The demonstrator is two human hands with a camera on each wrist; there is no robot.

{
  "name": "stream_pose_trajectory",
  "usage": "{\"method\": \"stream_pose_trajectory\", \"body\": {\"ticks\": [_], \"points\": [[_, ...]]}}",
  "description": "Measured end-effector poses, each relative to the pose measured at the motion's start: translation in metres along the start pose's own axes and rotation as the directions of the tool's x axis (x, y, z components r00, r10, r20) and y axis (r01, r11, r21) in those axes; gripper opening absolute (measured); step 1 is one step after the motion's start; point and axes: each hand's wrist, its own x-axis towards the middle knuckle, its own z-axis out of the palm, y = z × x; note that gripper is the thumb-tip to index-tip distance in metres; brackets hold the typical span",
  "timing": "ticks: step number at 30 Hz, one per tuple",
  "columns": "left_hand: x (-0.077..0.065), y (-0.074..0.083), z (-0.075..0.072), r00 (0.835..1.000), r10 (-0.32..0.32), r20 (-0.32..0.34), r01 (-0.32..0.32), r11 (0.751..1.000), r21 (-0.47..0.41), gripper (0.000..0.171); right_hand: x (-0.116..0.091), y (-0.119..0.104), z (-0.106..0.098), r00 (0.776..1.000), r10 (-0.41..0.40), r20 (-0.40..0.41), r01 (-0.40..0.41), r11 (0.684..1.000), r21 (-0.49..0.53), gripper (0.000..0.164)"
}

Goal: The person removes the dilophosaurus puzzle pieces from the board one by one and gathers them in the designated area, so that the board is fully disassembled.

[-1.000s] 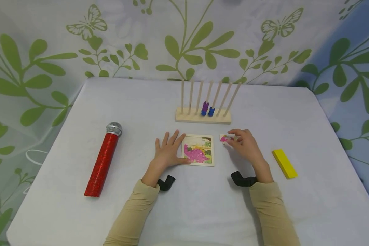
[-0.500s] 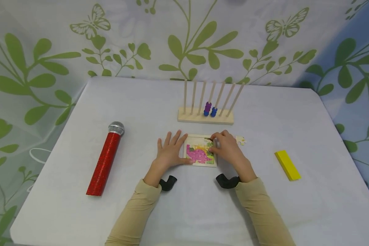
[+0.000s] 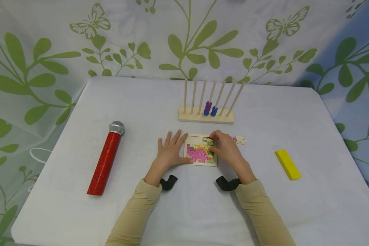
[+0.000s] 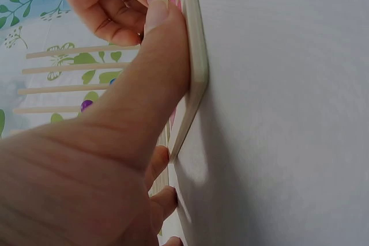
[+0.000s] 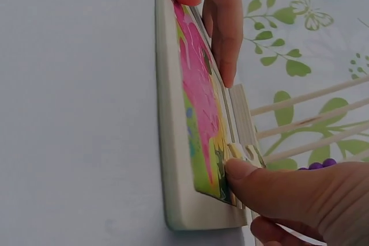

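Note:
A pink dinosaur jigsaw puzzle [image 3: 200,154] lies in a shallow wooden tray [image 3: 200,165]; bare tray floor shows at the upper left. My left hand [image 3: 168,153] rests spread along the tray's left side, thumb over the lower left rim. My right hand [image 3: 229,148] bends over the upper right corner. Its thumb and index finger pinch a green puzzle piece [image 3: 207,140] there, partly hidden by the fingers. In the right wrist view, the thumb [image 5: 241,169] presses at a piece's edge. Loose puzzle pieces [image 3: 241,139] lie just right of that hand.
Behind the tray stands a wooden peg rack [image 3: 204,118] with purple and blue beads on two rods. A red microphone [image 3: 106,160] lies to the left, a yellow block [image 3: 288,164] to the right. Black wrist mounts [image 3: 227,183] stick out beneath both wrists.
My right hand has moved left from the loose pieces to the puzzle's upper right corner and stayed there over the last half second. My left hand keeps its place on the tray.

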Motion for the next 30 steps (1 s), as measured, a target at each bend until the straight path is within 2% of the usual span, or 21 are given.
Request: {"method": "stream_pose_trajectory", "body": {"ticks": [4, 7, 11, 13, 15, 17, 19, 23, 26, 30], "points": [[0.001, 0.000, 0.002, 1.000, -0.001, 0.000, 0.001, 1.000, -0.004, 0.099, -0.002, 0.000, 0.000, 1.000, -0.007, -0.006, 0.007, 1.000, -0.009, 0.044], [0.002, -0.001, 0.003, 1.000, -0.004, 0.002, 0.004, 1.000, -0.002, 0.099, -0.004, 0.003, -0.002, 0.999, -0.006, -0.032, 0.006, 1.000, 0.004, 0.039], [0.001, -0.001, 0.003, 1.000, 0.000, 0.000, 0.000, 1.000, -0.002, 0.100, -0.009, 0.013, -0.009, 0.985, 0.009, -0.172, 0.002, 0.998, 0.063, 0.026], [0.000, -0.002, 0.001, 1.000, -0.001, -0.003, 0.001, 1.000, -0.005, 0.100, -0.012, 0.019, -0.014, 0.971, 0.021, -0.238, -0.001, 0.997, 0.080, 0.025], [-0.001, -0.003, -0.001, 1.000, -0.006, -0.001, 0.006, 1.000, -0.002, 0.100, -0.014, 0.023, -0.019, 0.964, 0.032, -0.262, -0.008, 0.996, 0.094, 0.027], [-0.002, -0.003, -0.003, 1.000, -0.014, 0.005, 0.014, 1.000, 0.001, 0.099, -0.015, 0.025, -0.021, 0.973, 0.028, -0.230, -0.006, 0.995, 0.096, 0.031], [-0.002, -0.003, -0.004, 1.000, -0.015, 0.009, 0.015, 1.000, 0.005, 0.099, -0.014, 0.023, -0.021, 0.987, 0.006, -0.162, 0.006, 0.997, 0.077, 0.035], [-0.002, -0.002, -0.004, 1.000, -0.005, 0.007, 0.005, 1.000, -0.004, 0.099, -0.011, 0.016, -0.014, 0.997, -0.060, -0.047, 0.060, 0.998, -0.005, 0.039], [-0.001, -0.001, -0.003, 1.000, -0.004, 0.016, 0.004, 1.000, -0.008, 0.099, -0.008, 0.013, -0.009, 0.996, -0.085, -0.021, 0.083, 0.994, -0.068, 0.035], [-0.001, -0.001, -0.001, 1.000, -0.005, 0.020, 0.005, 1.000, -0.005, 0.100, -0.006, 0.011, -0.006, 0.994, -0.102, -0.026, 0.099, 0.990, -0.099, 0.025]]}}
